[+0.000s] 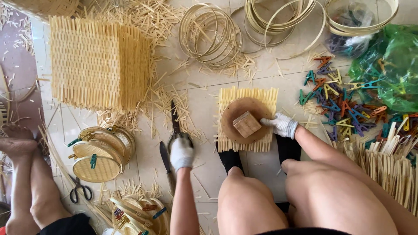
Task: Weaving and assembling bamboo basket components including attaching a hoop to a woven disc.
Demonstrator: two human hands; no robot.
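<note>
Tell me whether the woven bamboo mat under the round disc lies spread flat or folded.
Spread flat. The woven mat lies on the floor tiles, its fringed edges showing around the round disc, which the right hand touches.

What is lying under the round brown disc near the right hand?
A square woven bamboo mat lies under the round brown disc; its strip ends show around the disc. A small wooden block sits on top. The mat's centre is covered.

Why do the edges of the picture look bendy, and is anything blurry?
In the head view the wide lens curves the floor tiles near the edges; light is soft and even, shadows faint, no glare. The left hand on the shears and the right hand look sharp; the green bag is slightly soft.
</note>
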